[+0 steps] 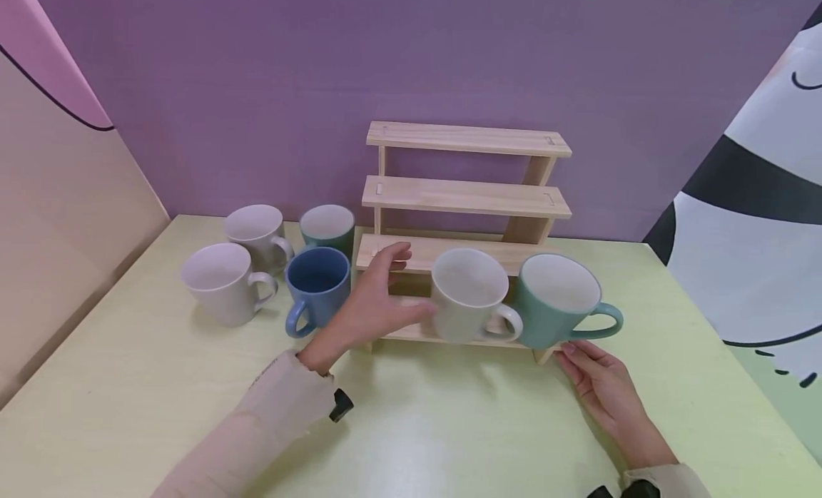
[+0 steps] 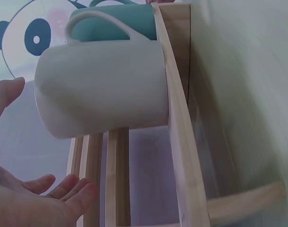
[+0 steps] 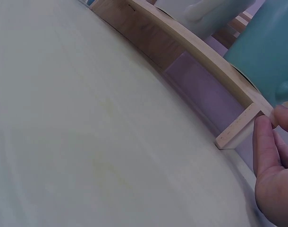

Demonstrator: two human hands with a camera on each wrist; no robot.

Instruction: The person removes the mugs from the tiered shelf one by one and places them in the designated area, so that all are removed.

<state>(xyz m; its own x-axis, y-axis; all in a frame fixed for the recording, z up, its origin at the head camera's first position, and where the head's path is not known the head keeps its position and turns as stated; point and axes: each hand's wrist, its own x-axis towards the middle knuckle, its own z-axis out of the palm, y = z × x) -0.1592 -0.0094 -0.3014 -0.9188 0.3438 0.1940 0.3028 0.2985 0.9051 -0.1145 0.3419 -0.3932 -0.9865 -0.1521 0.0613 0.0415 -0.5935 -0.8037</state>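
Observation:
A white mug (image 1: 470, 298) and a teal mug (image 1: 555, 302) stand side by side on the lowest board of a stepped wooden shelf (image 1: 465, 196), handles pointing right. My left hand (image 1: 372, 305) is open beside the white mug, fingers spread over the board's left part; the left wrist view has a gap between the fingers (image 2: 80, 194) and the white mug. With thumb and fingers, my right hand (image 1: 606, 394) pinches the right end of that lowest board, just below the teal mug. The right wrist view shows the thumb (image 3: 284, 118) at the board's corner.
Left of the shelf, a blue mug (image 1: 317, 287), a green mug (image 1: 327, 223) and two pale mugs, one behind (image 1: 253, 230) and one in front (image 1: 221, 287), stand on the table (image 1: 411, 434). A purple backdrop (image 1: 257, 91) rises behind the shelf.

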